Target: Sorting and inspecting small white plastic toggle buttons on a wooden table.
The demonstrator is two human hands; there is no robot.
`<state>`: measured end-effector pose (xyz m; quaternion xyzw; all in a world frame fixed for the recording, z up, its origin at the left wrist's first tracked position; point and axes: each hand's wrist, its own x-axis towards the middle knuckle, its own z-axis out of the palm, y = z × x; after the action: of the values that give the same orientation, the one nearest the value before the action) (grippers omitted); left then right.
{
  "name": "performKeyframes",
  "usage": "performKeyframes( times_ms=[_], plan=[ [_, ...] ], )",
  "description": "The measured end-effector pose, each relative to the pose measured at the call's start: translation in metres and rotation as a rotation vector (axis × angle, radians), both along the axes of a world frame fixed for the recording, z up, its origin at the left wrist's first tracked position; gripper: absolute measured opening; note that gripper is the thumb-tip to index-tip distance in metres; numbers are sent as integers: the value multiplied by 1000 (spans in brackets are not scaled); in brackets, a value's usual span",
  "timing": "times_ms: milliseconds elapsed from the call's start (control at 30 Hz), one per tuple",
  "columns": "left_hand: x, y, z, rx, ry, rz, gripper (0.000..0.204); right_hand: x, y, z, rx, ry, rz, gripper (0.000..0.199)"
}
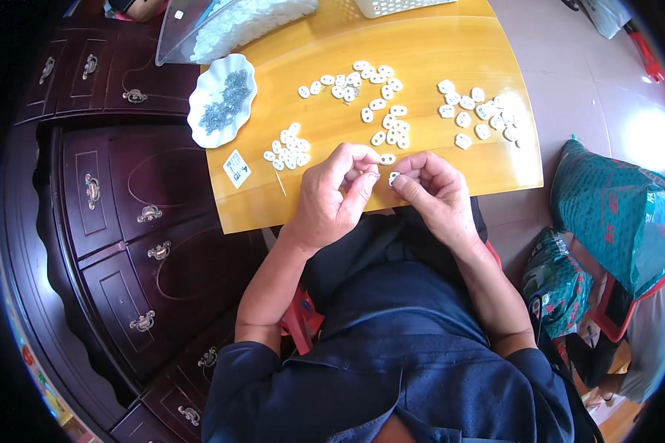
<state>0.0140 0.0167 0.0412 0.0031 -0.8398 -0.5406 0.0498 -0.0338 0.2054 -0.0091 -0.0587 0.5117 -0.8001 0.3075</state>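
Note:
My left hand (326, 198) pinches a small, thin metal piece (377, 175) between thumb and forefinger; its exact kind is too small to tell. Close beside it, my right hand (442, 198) grips a small white two-holed plastic piece (394, 179) by its edge. A similar white oval piece (388, 159) lies on the wooden table (318, 203) just beyond my fingertips. More white ovals sit in loose clusters: one group (288, 151) left of my left hand, others (395, 125) straight ahead. At the right is a group of squarer white pieces (482, 111).
A wavy-rimmed white dish (199, 118) holds many tiny dark metal parts. Near it lie a printed card (236, 169) and a thin stick (280, 183). A clear bin of white pieces (236, 29) and a white basket (399, 6) stand at the back. Dark drawers (96, 192) flank the left; green bags (606, 207), the right.

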Motion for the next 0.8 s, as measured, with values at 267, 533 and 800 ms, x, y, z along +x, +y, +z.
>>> performKeyframes(
  times_ms=[267, 533, 800],
  plan=[
    [0, 4, -2, -35, -11, -25, 18, 0, 1, -3, 11, -5, -1, 14],
    [1, 5, -3, -39, -16, -23, 19, 1, -1, -5, 31, 20, 1, 12],
    [0, 4, -5, -43, 7, -43, 21, 2, -2, -5, 98, 45, 12, 12]
  ],
)
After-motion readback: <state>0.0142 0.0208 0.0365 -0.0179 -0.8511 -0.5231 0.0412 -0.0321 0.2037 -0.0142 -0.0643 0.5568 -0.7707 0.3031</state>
